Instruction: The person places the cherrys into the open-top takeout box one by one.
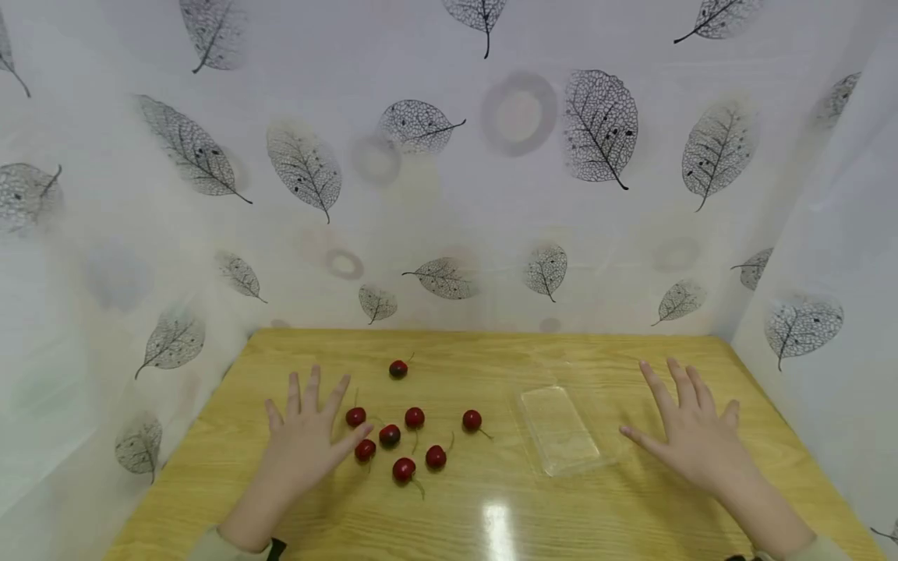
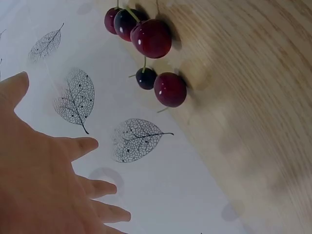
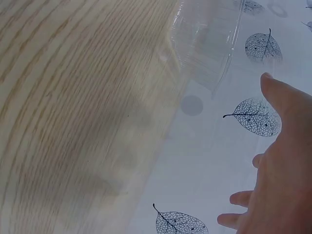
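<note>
Several dark red cherries [image 1: 404, 470] with green stems lie scattered on the left half of the table. My left hand [image 1: 303, 444] is just left of them, fingers straight and spread, holding nothing; its thumb tip appears beside the nearest cherry [image 1: 365, 449]. In the left wrist view, cherries [image 2: 151, 39] show apart from that hand [image 2: 44, 175]. A clear plastic box [image 1: 561, 432] sits right of the middle. To its right my right hand [image 1: 698, 440] is spread, with nothing in it. The right wrist view shows the box [image 3: 207, 39] beyond the thumb of that hand [image 3: 287, 161].
The wooden table [image 1: 505, 506] has a light glare near its front edge. A pale curtain [image 1: 449, 218] printed with skeleton leaves stands behind the table and along both sides. One cherry [image 1: 398, 368] lies farther back than the others.
</note>
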Tool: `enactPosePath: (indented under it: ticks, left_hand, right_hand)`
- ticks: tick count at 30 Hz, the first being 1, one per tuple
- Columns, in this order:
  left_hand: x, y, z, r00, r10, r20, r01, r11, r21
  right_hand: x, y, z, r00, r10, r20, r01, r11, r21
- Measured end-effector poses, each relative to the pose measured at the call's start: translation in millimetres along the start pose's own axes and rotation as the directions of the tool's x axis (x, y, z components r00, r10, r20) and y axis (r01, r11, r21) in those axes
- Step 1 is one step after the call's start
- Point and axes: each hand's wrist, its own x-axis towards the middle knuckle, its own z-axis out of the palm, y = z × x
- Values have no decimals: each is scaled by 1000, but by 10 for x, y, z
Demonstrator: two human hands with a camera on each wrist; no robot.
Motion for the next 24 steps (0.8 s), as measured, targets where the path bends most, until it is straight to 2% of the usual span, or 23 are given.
enactPosePath:
  ticks: [7, 15, 24]
  left_hand:
    - [39, -34, -31, 1000, 0, -13, -1, 999, -40]
    - [81, -68, -44, 996, 33, -84, -40, 995, -89]
    - [114, -143, 21, 990, 31, -138, -49, 991, -127]
  right_hand:
    - [53, 5, 7, 1000, 10, 14, -11, 999, 51]
    - [128, -22, 57, 999, 18, 38, -23, 989, 147]
    - [197, -80, 124, 1000, 7, 17, -12, 948, 319]
